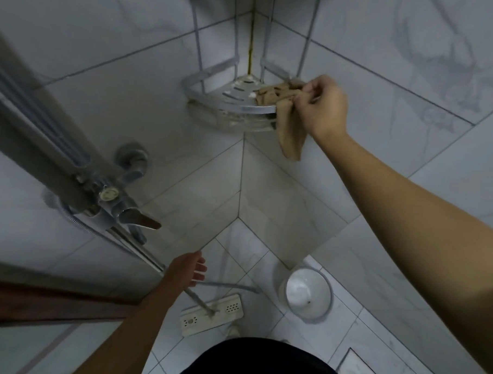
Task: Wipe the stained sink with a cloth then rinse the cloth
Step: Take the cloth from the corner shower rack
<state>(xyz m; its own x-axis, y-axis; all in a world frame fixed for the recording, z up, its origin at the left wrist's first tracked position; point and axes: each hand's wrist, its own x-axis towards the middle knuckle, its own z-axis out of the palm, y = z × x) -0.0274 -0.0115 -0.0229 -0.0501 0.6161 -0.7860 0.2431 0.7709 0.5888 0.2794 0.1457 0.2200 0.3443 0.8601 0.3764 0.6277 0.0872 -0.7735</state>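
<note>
Room: white marble-look tiled shower corner; chrome mixer tap (pixel 120 206) on the left wall.
Cloth: crumpled tan fabric cloth (pixel 285 115), half on the slotted chrome corner shelf (pixel 215 100), one end hanging over its rim.
Right hand (pixel 325 105): pinches the cloth.
Left hand (pixel 189 269): low, fingers loose, holding nothing.
Progress: no sink visible; wiping and rinsing seemingly remain.

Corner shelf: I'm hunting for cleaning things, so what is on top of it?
A tan cloth lies bunched on the right of the corner shelf, one end hanging over the rim, pinched by the right hand. The shelf surface under the cloth is covered.
</note>
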